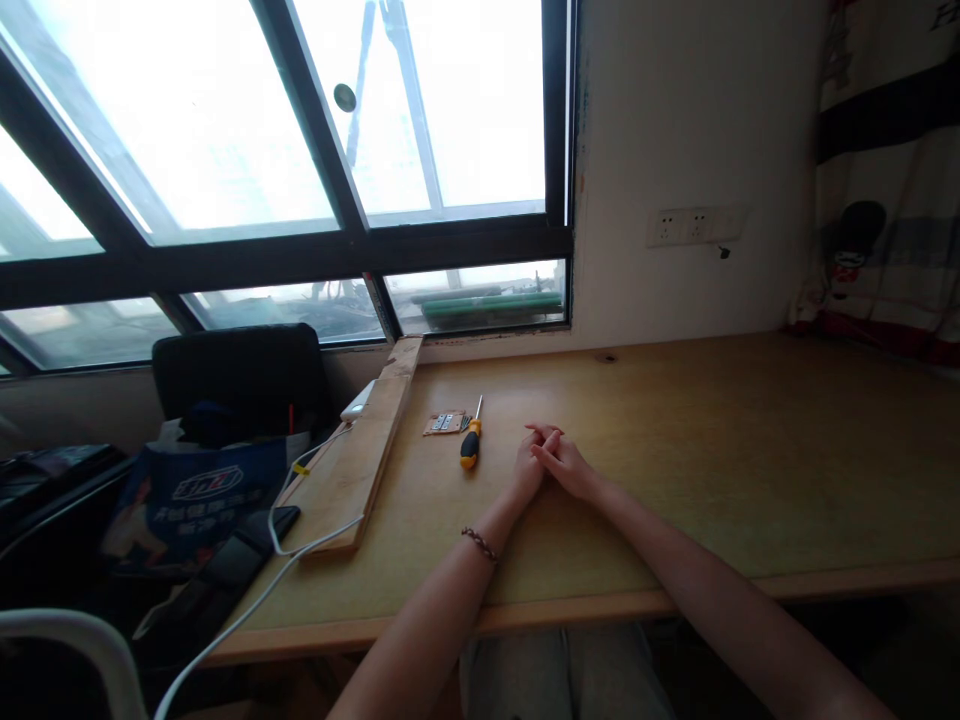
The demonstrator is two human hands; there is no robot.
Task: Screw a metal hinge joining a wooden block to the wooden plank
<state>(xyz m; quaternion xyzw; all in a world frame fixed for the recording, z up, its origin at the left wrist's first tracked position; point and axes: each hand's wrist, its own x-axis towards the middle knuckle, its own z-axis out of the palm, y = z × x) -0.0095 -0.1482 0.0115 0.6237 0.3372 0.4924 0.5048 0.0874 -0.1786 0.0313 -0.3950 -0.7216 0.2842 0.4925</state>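
My left hand (531, 462) and my right hand (571, 470) rest on the wooden table (705, 460), clasped together with the fingers closed over each other. No object shows between them. To their left lies a screwdriver (470, 446) with a yellow and black handle, its metal shaft pointing away from me. Just beyond it, several small screws (465, 423) lie beside a small flat brownish piece (433, 425) with silvery metal plates (447, 422) on it. Neither hand touches these things. A braided bracelet (480, 544) is around my left wrist.
A long wooden board (360, 470) lies along the table's left side, with a white cable (281, 540) across it. Left of the table are a black chair (240, 365) and a blue bag (202, 500). Windows and a wall socket (694, 226) are behind.
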